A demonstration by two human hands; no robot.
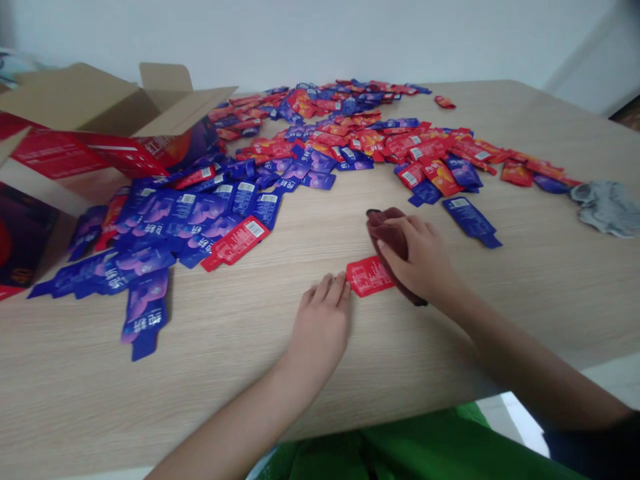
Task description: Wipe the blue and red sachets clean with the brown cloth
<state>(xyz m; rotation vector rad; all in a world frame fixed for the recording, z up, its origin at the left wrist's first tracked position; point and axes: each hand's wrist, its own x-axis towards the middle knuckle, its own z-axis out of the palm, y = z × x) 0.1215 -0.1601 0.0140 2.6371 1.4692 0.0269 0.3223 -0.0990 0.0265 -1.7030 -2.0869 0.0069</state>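
Note:
A red sachet (369, 276) with white print lies flat on the table in front of me. My left hand (323, 317) pins its left end, with the fingertips close together and pressed down. In my right hand (419, 257) is a bunched maroon cloth (393, 233) with dark ends. The cloth lies over the right end of the sachet and hides it. To the right of this hand a single blue sachet (470, 219) rests apart, its narrow neck toward me.
Blue sachets (195, 210) are spread in overlapping rows at the left, with a red sachet (239, 241) on top. Beyond stretches a long pile of red and blue sachets (370, 140). An open cardboard box (117, 150) stands at the left, and a grey cloth (607, 207) lies far right.

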